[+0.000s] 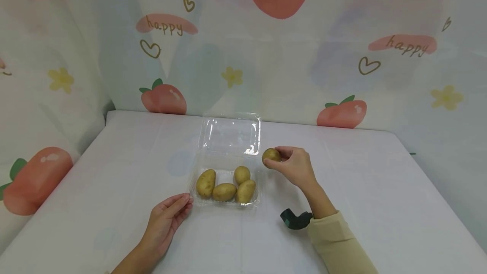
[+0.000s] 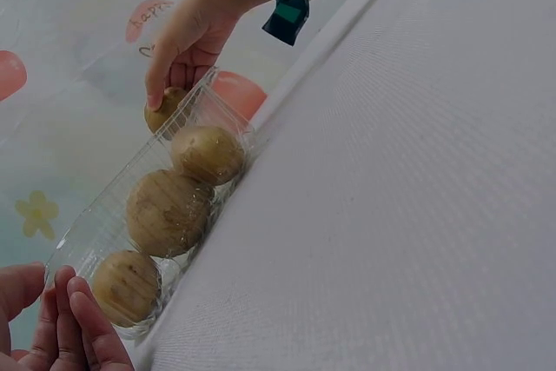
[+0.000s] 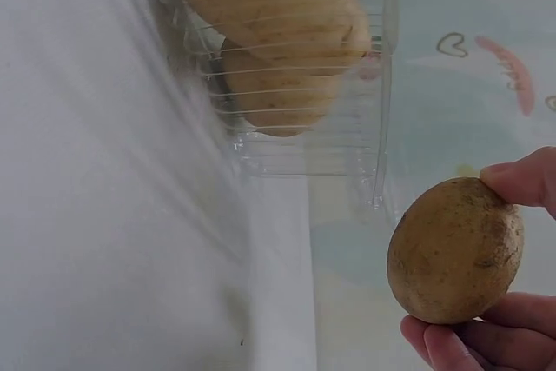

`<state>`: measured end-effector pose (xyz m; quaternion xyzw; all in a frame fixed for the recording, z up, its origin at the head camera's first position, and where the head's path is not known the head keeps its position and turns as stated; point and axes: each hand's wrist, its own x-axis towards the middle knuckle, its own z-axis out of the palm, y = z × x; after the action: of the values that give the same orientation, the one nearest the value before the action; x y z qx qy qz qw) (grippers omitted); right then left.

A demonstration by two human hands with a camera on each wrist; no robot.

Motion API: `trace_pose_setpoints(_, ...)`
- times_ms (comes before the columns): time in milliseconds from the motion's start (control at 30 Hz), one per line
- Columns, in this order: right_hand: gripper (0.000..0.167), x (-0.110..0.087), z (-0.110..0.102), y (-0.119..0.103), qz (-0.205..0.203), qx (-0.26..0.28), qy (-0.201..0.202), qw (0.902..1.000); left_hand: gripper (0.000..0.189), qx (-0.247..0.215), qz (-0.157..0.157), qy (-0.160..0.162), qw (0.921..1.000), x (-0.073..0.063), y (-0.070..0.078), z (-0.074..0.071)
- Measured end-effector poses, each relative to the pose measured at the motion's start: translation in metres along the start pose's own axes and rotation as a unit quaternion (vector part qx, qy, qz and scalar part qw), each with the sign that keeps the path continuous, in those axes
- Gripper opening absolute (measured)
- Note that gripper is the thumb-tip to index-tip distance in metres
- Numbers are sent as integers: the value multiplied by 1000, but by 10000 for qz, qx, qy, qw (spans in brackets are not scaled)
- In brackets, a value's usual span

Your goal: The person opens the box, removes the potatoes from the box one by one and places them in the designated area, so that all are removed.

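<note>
A clear plastic clamshell container (image 1: pixel 260 181) stands on the table with its lid (image 1: pixel 232 134) folded back. Several potatoes (image 1: pixel 224 192) lie inside, one at the left and the others toward the front and right. At the front left corner my left hand (image 1: pixel 166 220) pinches the rim between thumb and fingers. My right hand (image 1: pixel 296 166) holds another potato (image 3: pixel 456 251) between thumb and fingertips, raised just right of the container. In the left wrist view, potatoes (image 2: pixel 169 213) show through the container's ribbed wall.
A white cloth covers the table (image 1: pixel 361 189). A patterned curtain (image 1: pixel 274 62) with peaches and flowers hangs behind and at the sides. A dark wrist device (image 1: pixel 296 219) sticks out from the right sleeve (image 1: pixel 336 240).
</note>
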<state>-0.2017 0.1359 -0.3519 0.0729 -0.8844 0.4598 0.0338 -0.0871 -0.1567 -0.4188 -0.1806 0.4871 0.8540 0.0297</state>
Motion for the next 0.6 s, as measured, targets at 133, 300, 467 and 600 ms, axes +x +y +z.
trace_pose_setpoints(133, 50, 1, 1, 4, 99, -80, -97, 9999, 6, -14, 12, -21, 10000, 0, 0, 0)
trace_pose_setpoints(300, 49, 3, 4, 9, 169, -199, -155, 9995, 6, 18, 48, -9, 10000, 0, 0, 0)
trace_pose_setpoints(467, 48, 5, 7, 16, 171, -290, -180, 9993, 6, 24, 43, -1, 10000, 0, -1, 0)
trace_pose_setpoints(600, 48, 6, 8, 19, 182, -387, -186, 9989, 6, 24, 43, -25, 10000, 0, 0, 0)
